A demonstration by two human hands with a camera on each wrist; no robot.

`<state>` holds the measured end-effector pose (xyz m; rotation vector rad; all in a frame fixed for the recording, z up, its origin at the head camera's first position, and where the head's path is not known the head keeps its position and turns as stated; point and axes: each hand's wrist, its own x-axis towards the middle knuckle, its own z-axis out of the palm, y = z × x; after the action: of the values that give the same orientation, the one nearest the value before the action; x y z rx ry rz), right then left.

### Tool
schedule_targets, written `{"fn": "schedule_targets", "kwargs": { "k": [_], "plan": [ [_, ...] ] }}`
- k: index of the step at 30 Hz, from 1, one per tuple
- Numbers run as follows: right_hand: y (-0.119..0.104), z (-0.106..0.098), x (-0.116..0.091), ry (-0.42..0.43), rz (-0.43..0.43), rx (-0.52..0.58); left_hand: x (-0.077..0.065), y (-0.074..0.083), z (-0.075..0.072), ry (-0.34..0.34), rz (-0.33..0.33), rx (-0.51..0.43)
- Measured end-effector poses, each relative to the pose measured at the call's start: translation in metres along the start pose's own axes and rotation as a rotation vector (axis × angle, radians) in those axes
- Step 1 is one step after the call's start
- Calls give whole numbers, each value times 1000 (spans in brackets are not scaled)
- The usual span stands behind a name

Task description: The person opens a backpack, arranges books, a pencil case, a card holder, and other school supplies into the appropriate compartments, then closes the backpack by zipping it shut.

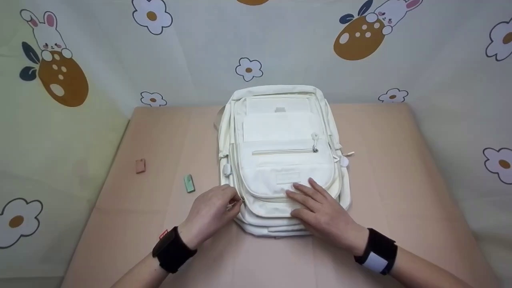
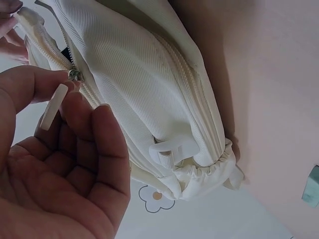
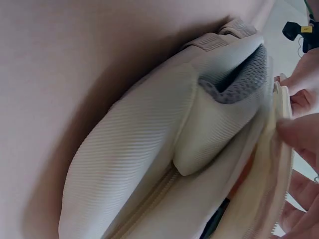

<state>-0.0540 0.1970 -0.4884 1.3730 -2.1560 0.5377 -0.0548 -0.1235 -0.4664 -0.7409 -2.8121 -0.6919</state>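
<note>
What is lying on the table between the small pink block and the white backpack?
In the head view, a small green block, closer to the backpack.

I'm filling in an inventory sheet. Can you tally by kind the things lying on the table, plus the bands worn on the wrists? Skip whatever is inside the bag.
Cream backpack: 1
Small blocks: 2 (one pink, one green)
Black wristbands: 2
Total: 5
</note>
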Motion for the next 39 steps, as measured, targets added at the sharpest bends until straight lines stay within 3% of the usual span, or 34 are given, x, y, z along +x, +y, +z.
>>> {"fn": "schedule_targets", "kwargs": {
  "k": [7, 16, 23, 30, 39],
  "plan": [
    [-1, 10, 2, -45, -17, -72, -2, 1, 0, -9, -13, -9],
    [1, 14, 5, -80, 12, -128, -6, 5, 6, 2, 21, -70],
    [3, 13, 10, -83, 18, -130, -9, 17, 10, -12, 38, -101],
    [3, 13, 10, -91, 36, -127, -6, 35, 23, -48, 136, -90],
    [3, 10, 4, -68, 16, -64, -8, 35, 26, -81, 120, -68]
  ]
}}
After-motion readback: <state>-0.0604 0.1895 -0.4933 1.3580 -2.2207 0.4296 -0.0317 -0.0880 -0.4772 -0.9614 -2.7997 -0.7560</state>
